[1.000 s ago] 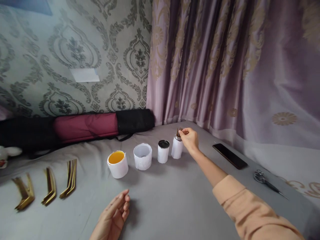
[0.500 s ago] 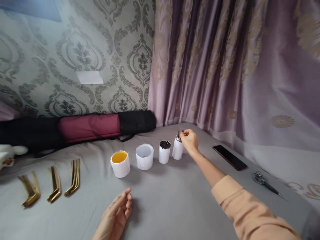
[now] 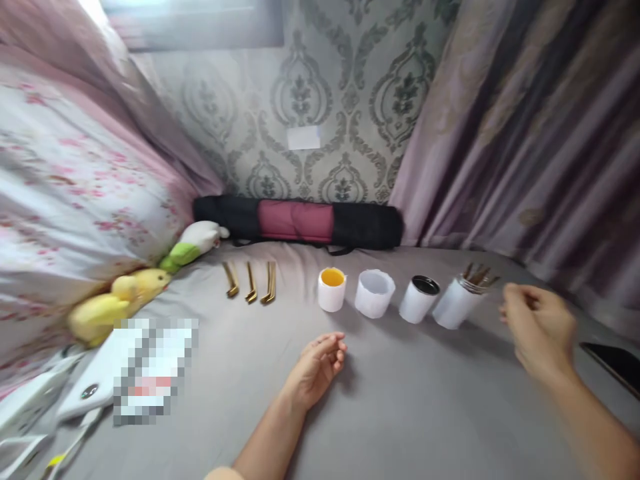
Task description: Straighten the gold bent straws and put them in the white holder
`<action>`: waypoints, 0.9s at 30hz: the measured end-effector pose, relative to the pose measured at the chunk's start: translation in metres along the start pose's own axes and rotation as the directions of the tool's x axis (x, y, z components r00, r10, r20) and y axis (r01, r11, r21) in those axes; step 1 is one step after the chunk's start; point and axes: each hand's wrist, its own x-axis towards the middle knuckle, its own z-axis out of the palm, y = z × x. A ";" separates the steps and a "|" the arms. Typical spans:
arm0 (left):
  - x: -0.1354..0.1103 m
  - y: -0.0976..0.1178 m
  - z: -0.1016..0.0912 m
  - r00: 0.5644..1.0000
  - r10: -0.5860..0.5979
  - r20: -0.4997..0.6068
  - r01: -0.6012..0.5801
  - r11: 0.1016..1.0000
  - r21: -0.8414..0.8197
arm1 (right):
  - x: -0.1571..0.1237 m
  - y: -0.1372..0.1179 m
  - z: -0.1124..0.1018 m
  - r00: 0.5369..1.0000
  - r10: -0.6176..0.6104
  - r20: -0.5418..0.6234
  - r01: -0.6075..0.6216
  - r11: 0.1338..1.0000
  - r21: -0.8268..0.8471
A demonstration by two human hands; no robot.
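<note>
My right hand [image 3: 543, 327] hangs just right of a white-wrapped jar [image 3: 451, 305] with a silver threaded rim, apart from it. Its fingers are curled in and nothing shows in them. Several thin brown sticks [image 3: 477, 272] stand in that jar. Palm turned inward, my left hand [image 3: 317, 370] rests on the grey sheet with its fingers loosely bent, holding nothing. Beyond it is a white cup with a yellow inside [image 3: 332, 293]. Beside that come a wider white tub [image 3: 374, 297] and a white can with a dark inside [image 3: 417, 303].
Three groups of bent gold strips [image 3: 250, 287] lie on the sheet at left. A black and maroon long bag [image 3: 295, 222] lies along the wall. Plush toys [image 3: 120, 297] and a white device [image 3: 100, 380] are at far left. A phone [image 3: 617, 363] lies at right.
My right hand has come away from the sticks in the jar and moved right. The view has swung left, bringing the plush toys and white device in. The left hand stays near the sheet.
</note>
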 end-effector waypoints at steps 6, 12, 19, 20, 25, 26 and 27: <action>0.003 -0.002 -0.005 0.998 0.046 0.051 -0.045 0.999 -0.015 | -0.063 0.012 0.023 0.969 0.098 0.225 -0.127 0.985 0.117; 0.004 -0.003 -0.009 0.996 0.056 0.067 -0.056 0.998 -0.009 | -0.118 0.005 0.054 0.820 0.164 0.549 -0.258 0.961 0.099; 0.004 -0.003 -0.008 0.996 0.063 0.066 -0.064 0.998 0.004 | -0.145 -0.011 0.083 0.713 0.071 0.698 -0.234 0.962 0.141; 0.004 -0.003 -0.008 0.996 0.061 0.064 -0.062 0.998 0.007 | -0.148 -0.013 0.088 0.703 0.053 0.710 -0.216 0.966 0.142; 0.004 -0.004 -0.007 0.997 0.060 0.052 -0.062 0.998 0.023 | -0.162 -0.019 0.105 0.715 -0.066 0.696 -0.048 0.989 0.142; 0.004 -0.004 -0.007 0.997 0.063 0.051 -0.064 0.998 0.025 | -0.164 -0.020 0.106 0.725 -0.098 0.682 -0.002 0.990 0.144; 0.004 -0.004 -0.007 0.997 0.063 0.050 -0.064 0.998 0.026 | -0.165 -0.020 0.107 0.733 -0.129 0.668 0.041 0.989 0.146</action>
